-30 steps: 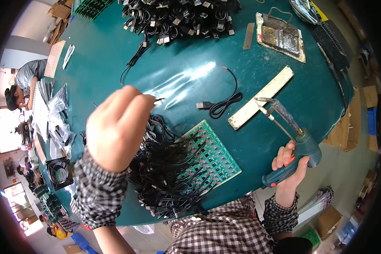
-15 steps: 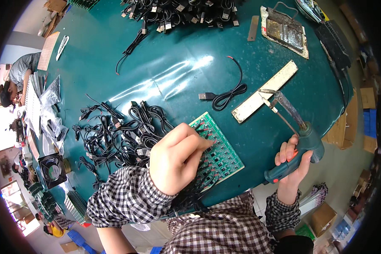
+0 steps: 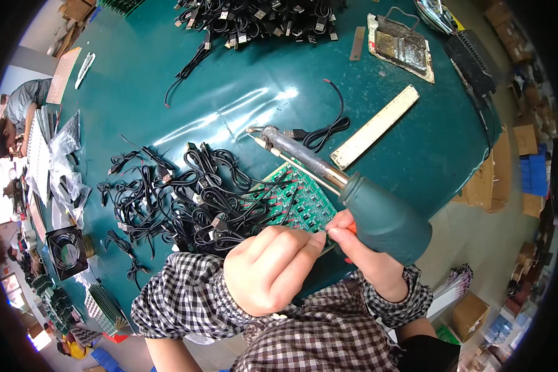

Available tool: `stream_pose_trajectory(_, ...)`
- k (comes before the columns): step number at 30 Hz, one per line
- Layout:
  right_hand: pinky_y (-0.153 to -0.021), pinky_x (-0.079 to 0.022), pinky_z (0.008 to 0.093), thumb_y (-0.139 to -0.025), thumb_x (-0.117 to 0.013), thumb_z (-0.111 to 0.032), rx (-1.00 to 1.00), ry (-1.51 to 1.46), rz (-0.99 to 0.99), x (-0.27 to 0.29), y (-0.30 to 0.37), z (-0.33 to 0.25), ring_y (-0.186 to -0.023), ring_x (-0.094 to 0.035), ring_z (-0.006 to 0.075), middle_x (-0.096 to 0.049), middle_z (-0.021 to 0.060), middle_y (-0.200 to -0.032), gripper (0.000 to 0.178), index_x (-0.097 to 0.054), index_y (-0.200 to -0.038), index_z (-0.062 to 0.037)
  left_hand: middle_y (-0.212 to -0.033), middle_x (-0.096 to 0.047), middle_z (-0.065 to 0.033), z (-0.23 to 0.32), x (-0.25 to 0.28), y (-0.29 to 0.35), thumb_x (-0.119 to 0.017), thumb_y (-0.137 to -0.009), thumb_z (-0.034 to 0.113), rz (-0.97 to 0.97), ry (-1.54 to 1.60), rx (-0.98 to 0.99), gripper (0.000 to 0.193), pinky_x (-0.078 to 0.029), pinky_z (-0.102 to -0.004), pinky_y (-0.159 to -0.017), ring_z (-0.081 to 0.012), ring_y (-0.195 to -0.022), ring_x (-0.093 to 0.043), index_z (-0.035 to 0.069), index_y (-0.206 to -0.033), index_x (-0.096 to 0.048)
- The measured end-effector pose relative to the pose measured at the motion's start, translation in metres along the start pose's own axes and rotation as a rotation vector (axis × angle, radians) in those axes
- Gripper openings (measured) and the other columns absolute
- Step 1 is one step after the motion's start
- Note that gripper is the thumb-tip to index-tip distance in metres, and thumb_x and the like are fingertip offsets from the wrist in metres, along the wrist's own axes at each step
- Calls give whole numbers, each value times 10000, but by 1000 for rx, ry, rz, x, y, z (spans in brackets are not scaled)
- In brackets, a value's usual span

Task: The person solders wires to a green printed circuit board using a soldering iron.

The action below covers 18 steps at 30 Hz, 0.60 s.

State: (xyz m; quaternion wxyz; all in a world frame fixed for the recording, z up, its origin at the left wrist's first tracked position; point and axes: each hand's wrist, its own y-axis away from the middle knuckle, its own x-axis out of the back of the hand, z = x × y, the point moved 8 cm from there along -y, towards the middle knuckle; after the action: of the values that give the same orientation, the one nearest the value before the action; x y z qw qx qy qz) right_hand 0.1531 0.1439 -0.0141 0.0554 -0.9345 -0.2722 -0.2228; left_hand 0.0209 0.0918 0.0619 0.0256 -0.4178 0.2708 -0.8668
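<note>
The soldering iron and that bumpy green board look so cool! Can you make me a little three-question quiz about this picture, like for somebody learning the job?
1. Which hand is holding the soldering iron, the left or the right?

2. True or false: the long pale strip lies to the right of the circuit board.

3. What colour are the cables in the big heap at the far side of the table?
A. White
B. Black
C. Yellow

Key:
1. The right hand.
2. True.
3. B.
</note>
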Motion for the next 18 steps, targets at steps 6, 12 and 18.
stream_pose_trajectory(6,-732,-541,280,-846,-718,35,-493,-1087,20,-13,-3,7,-847,-655,154,-620,40,-973,321,-600,-1139,-22,-770,-670,-88,6,9,15,-748,-555,-110,251,51,-66,327,-557,-288,-531,-205,-644,-670,-45,-875,-744)
stream_pose_trajectory(12,-749,-544,274,-835,-710,58,-634,-1545,-40,-50,9,18,-872,-665,157,-602,32,-1011,398,-563,-1194,-34,-781,-672,-99,7,13,26,-761,-607,-152,310,48,-124,312,-561,-275,-548,-210,-649,-675,-62,-904,-731)
stream_pose_trajectory(18,-739,-562,314,-835,-706,98,-402,-1120,198,-18,4,2,-841,-672,189,-602,63,-1013,452,-548,-1248,8,-795,-666,-112,5,12,25,-757,-593,-146,215,9,-78,371,-538,-282,-520,-210,-624,-661,-65,-954,-733)
